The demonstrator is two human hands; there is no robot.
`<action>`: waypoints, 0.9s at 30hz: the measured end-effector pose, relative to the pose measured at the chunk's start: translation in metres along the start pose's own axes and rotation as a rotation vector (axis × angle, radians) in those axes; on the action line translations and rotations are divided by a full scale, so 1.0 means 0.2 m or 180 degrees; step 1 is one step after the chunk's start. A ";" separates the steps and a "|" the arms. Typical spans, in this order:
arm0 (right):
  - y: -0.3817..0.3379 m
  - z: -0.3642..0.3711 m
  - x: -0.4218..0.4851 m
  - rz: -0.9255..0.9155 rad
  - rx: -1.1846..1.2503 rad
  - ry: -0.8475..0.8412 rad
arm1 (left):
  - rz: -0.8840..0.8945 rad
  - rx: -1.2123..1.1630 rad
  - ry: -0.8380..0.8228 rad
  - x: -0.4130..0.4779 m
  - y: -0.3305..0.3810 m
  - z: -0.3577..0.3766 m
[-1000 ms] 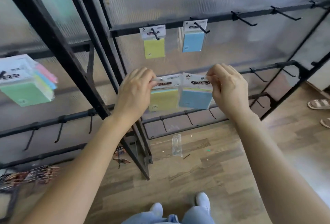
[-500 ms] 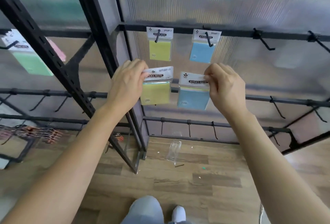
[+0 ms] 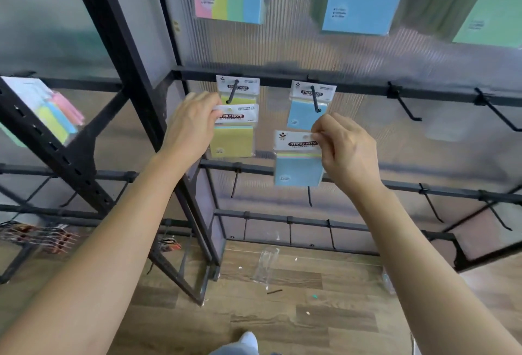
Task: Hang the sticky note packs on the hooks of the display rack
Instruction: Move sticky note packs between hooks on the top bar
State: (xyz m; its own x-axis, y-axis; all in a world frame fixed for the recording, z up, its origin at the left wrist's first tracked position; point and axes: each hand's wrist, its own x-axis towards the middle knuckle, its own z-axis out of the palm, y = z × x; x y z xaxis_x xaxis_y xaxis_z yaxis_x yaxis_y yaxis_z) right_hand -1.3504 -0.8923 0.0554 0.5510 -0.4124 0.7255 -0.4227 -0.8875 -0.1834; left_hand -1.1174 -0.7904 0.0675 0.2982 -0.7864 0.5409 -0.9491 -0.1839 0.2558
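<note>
While fingers of the left hand (image 3: 195, 125) pinch the header of a yellow sticky note pack (image 3: 233, 142) just below one hook (image 3: 232, 93) of the display rack (image 3: 276, 77), the right hand (image 3: 347, 151) pinches a blue sticky note pack (image 3: 298, 169) lower, beneath the next hook (image 3: 315, 99).

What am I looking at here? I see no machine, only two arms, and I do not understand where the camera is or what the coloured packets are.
No machine: a person works with bare hands, and the single camera sits on their head, looking forward and down. The left hand pinches a yellow sticky note pack by its white header; the right hand has the same grip on a blue sticky note pack. Before them stands a black display rack. A hung yellow pack and a hung blue pack are already on its hooks; an empty hook is further right. Below, a clear plastic wrapper lies on the wooden floor.
</note>
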 end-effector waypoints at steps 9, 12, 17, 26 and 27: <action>0.07 0.09 0.13 -0.0012 0.0026 0.0043 | -0.0087 -0.0048 -0.0096 0.13 -0.08 0.07; 0.07 0.12 0.15 -0.0031 0.0043 0.0036 | -0.0132 -0.0148 -0.0178 0.14 -0.10 0.08; 0.08 0.15 0.16 -0.0025 0.0116 0.0029 | -0.0213 -0.0219 -0.0354 0.15 -0.12 0.11; 0.08 0.19 0.15 -0.0076 0.0063 -0.0038 | -0.0445 -0.0400 -0.0374 0.25 -0.17 0.20; 0.08 0.20 0.15 -0.0071 0.0056 -0.0036 | -0.0485 -0.0389 -0.0367 0.27 -0.17 0.21</action>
State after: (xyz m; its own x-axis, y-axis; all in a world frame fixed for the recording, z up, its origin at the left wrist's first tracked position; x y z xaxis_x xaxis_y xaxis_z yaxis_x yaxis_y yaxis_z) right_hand -1.3125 -0.9280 0.0485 0.5683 -0.3945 0.7220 -0.3974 -0.9000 -0.1790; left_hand -1.0724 -0.8517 0.0547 0.4170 -0.8184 0.3952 -0.8724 -0.2386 0.4266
